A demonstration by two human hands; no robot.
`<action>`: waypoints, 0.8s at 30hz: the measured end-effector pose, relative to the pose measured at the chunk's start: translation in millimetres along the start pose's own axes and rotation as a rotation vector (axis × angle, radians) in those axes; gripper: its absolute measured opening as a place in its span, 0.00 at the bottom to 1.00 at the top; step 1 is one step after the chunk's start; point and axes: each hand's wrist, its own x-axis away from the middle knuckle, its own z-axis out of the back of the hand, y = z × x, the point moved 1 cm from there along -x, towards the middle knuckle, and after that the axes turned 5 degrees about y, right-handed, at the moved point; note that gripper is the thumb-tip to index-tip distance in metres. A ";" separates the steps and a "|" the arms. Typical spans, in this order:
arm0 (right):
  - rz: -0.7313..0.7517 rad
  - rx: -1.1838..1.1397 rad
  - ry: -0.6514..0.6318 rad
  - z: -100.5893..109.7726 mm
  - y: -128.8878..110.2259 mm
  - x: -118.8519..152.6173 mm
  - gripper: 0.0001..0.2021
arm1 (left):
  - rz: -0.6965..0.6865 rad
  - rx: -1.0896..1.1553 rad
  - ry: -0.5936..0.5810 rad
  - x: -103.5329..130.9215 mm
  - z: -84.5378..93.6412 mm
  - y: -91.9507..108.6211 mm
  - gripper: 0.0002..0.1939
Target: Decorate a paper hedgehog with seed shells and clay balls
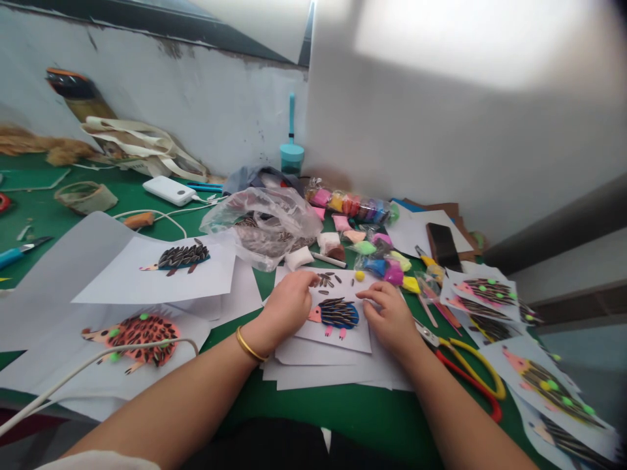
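Ref.: blue hedgehog (pixel 349 316), flat on top sheet (pixel 356 343). Loose seeds (pixel 327 281) lay just beyond it, prob. for quick reach; L hand (pixel 288 305) was left of it, grip unclear. R hand (pixel 390 318), right of it, was released, prob. steadying sheet.

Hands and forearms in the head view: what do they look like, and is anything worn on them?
The left hand is ungloved; a smooth, gold-coloured bangle circles its wrist, and a whitish sleeve shows at the picture's bottom edge. The right hand is ungloved too, with no bracelet, watch or sleeve in view. No cables or markings show on either.
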 end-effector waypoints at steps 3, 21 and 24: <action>-0.011 -0.011 0.000 -0.3 -0.1 0.0 0.11 | 0.001 -0.027 0.067 -5.0 7.0 -3.7 0.15; -0.027 -0.045 -0.027 -2.3 -0.8 0.4 0.11 | 0.083 -0.445 -0.069 -10.1 18.2 -12.7 0.09; -0.023 -0.048 -0.031 -2.4 -1.9 0.4 0.11 | 0.057 -0.441 -0.076 -10.4 15.6 -11.6 0.08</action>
